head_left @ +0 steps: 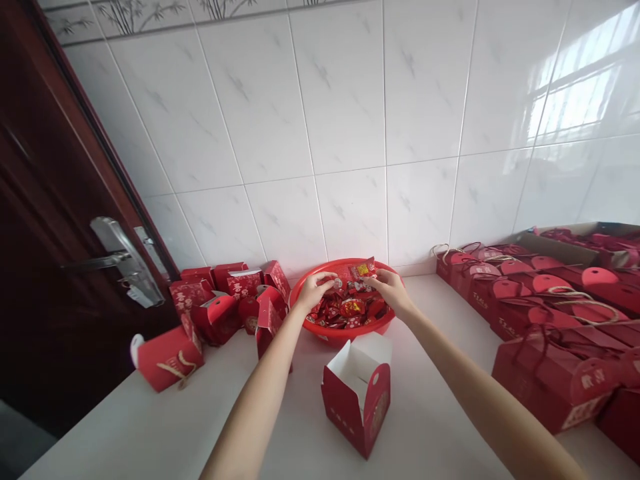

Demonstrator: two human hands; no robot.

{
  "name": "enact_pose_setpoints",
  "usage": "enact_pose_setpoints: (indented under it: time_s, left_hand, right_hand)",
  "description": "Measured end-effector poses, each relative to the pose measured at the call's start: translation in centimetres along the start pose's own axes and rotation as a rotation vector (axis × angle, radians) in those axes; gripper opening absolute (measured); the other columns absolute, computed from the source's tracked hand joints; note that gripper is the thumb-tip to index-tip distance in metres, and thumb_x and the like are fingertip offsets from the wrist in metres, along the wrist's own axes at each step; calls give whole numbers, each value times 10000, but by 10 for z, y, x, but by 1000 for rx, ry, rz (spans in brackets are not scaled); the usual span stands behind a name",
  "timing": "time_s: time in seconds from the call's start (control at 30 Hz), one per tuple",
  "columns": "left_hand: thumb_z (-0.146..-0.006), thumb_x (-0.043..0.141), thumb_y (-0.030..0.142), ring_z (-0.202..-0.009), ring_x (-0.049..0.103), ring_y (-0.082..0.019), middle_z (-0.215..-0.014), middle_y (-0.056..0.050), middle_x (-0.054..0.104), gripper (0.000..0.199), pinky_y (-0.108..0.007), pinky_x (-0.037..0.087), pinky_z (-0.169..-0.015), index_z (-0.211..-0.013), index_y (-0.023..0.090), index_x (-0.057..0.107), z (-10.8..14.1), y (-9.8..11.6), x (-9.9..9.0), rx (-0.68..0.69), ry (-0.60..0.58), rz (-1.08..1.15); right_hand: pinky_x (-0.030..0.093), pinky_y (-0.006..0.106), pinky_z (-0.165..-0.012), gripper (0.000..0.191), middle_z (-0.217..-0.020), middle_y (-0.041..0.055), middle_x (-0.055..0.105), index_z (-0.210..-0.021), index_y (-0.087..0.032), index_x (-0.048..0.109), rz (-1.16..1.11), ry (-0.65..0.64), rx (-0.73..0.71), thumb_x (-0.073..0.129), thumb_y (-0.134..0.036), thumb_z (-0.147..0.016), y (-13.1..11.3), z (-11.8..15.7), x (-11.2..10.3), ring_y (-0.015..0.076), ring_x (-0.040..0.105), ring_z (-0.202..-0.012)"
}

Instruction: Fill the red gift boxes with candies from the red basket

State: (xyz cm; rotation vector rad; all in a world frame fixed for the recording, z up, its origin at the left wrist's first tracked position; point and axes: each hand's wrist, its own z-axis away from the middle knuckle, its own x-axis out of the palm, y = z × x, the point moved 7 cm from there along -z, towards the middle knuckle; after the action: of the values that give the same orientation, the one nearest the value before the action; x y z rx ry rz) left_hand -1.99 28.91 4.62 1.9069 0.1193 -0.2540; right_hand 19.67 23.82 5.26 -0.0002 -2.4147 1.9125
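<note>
A red plastic basket (325, 333) stands against the tiled wall, filled with small red wrapped candies (353, 308). Over its right side my right hand (393, 288) pinches a red candy packet (364, 270) with a yellow patch. My left hand (319, 291) is above the basket's left side, thumb and fingers drawn together near a small pale piece; whether it grips that piece is too small to tell. In front of the basket, between my forearms, an open red gift box (356, 393) shows its white inside, with its flaps up.
Several red boxes (220, 317) stand at the left, one tipped over with a rope handle (177, 367). Rows of closed red boxes (545, 373) fill the right side of the white table (425, 400), before a cardboard carton (580, 250). A dark door (55, 200) borders the left.
</note>
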Motion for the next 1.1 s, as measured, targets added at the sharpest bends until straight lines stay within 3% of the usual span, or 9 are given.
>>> enact_pose_setpoints:
  time_s: [0.2,0.47,0.6,0.7,0.87,1.03,1.1]
  left_hand:
    - [-689,779,415,-911,710,-234,-979,-53,758,368,-355,565,-834,-964,173,736,3,7,1,47,-45,31]
    - [-677,815,439,-831,726,-217,-921,-46,760,415,-373,586,-809,-984,174,728,6,7,15,23,-217,44]
    - [-684,811,460,-816,725,-218,-902,-47,757,407,-392,589,-809,-952,170,713,6,6,18,8,-248,7]
    - [-677,811,467,-845,721,-223,-936,-52,757,392,-396,585,-825,-909,170,705,6,5,19,6,-251,-34]
    - [-686,787,440,-933,710,-238,-981,-54,756,366,-385,568,-870,-927,175,711,6,4,19,-2,-225,-128]
    - [-861,547,337,-885,727,-210,-927,-31,767,240,-354,578,-844,-941,197,724,2,-2,17,-64,-204,-276]
    - [-860,503,255,-833,728,-208,-867,-35,768,251,-345,579,-819,-905,189,740,0,-10,15,-108,-206,-378]
  right_hand:
    - [502,279,-533,243,-651,-18,564,-674,-201,518,17,57,80,685,-375,-651,22,-21,9,165,579,-631]
    - [507,246,-498,197,-718,10,637,-741,-195,592,41,-80,181,715,-343,-700,24,-15,21,173,640,-646]
    - [510,253,-519,309,-805,8,661,-859,-205,613,43,-199,197,778,-389,-674,27,-13,28,164,638,-658]
    - [516,254,-572,436,-878,11,668,-905,-197,614,54,-241,173,856,-323,-565,27,-14,29,174,645,-737]
    - [522,285,-682,406,-844,2,667,-892,-185,622,117,-217,142,835,-225,-548,27,-15,28,193,648,-795]
    - [527,296,-675,333,-827,7,673,-874,-192,620,85,-148,94,794,-257,-598,23,-15,23,199,653,-785]
    - [523,291,-644,361,-809,0,667,-901,-191,616,65,-121,101,791,-270,-595,24,-15,21,192,647,-751]
